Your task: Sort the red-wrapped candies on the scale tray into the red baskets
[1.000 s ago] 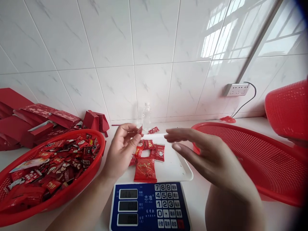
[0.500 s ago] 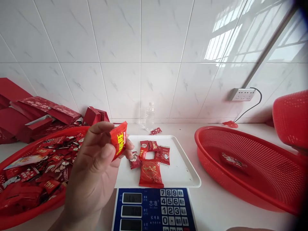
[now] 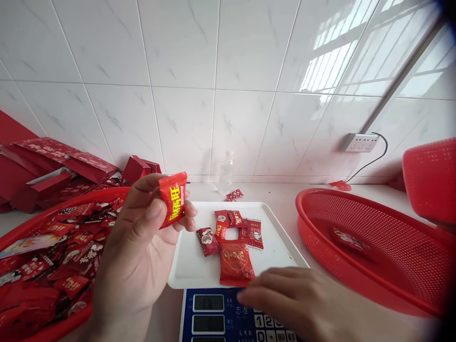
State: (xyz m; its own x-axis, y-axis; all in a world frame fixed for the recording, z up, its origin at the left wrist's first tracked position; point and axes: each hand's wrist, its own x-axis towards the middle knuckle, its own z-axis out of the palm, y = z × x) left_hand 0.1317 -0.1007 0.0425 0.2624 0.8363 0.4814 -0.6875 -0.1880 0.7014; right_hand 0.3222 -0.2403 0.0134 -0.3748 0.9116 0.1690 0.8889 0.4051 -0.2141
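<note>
Between the thumb and fingers of my left hand (image 3: pixel 138 247) is a small red wrapped snack packet (image 3: pixel 173 199) with yellow lettering, held upright left of the tray. My right hand (image 3: pixel 288 294), somewhat blurred, reaches in from the lower right with its fingers stretched out and nothing seen in them. It hovers over the keypad of the blue scale (image 3: pixel 208 311), covering part of it. On the scale's white tray (image 3: pixel 274 242) several red packets lie in a loose ring; the largest is a red packet (image 3: pixel 235 263) with gold print, near the fingertips.
A red basket (image 3: pixel 71 327) full of snack packets stands at left, with folded red boxes (image 3: pixel 64 161) behind. At right is a red mesh basket (image 3: pixel 356 209) with one packet inside. A clear bottle (image 3: pixel 227 173) stands by the wall, below a power strip (image 3: pixel 361 142).
My right hand has come in from the lower right over the scale. The packet in my left hand has turned so its lettering faces me more. The view has shifted slightly left.
</note>
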